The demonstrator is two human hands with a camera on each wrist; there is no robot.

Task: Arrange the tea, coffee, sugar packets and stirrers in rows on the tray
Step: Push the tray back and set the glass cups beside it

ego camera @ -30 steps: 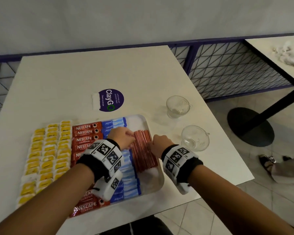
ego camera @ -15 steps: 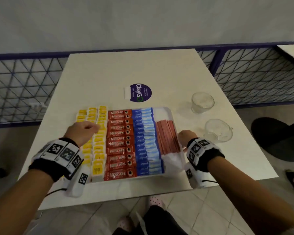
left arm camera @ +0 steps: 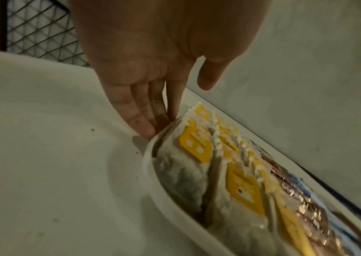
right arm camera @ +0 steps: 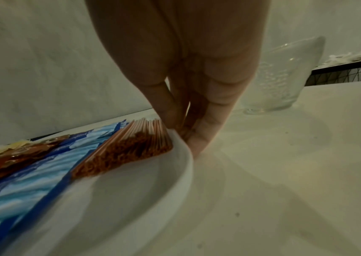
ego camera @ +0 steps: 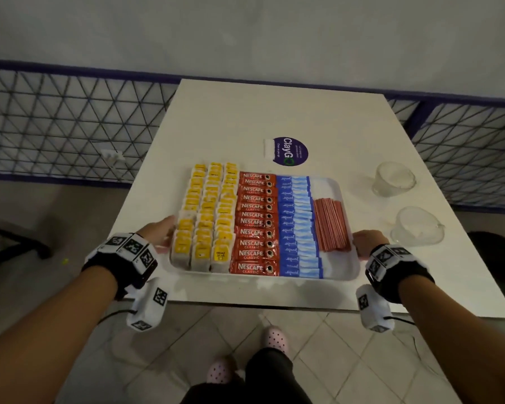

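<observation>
A white tray [ego camera: 343, 265] lies near the table's front edge. It holds rows of yellow-tagged tea bags [ego camera: 207, 217], red Nescafe coffee packets [ego camera: 254, 223], blue sugar packets [ego camera: 296, 225] and a stack of red stirrers [ego camera: 331, 224]. My left hand [ego camera: 158, 231] is at the tray's left side. Its straight fingers [left arm camera: 146, 129] touch the rim [left arm camera: 153, 181] beside the tea bags [left arm camera: 197, 149], with the thumb lifted clear. My right hand [ego camera: 368, 243] pinches the right rim [right arm camera: 187, 155], thumb inside by the stirrers [right arm camera: 131, 149] and fingers [right arm camera: 208, 124] outside.
Two clear glass cups [ego camera: 394, 179] [ego camera: 417, 225] stand on the table to the right of the tray. A purple round sticker [ego camera: 289, 151] lies behind it. A wire fence [ego camera: 56, 126] runs along the wall. My slippered feet [ego camera: 274, 338] stand on the tiled floor.
Both hands have left the stirrers. The left went across the tea bags to the tray's left rim, and the right settled on the right rim. My head has pulled back.
</observation>
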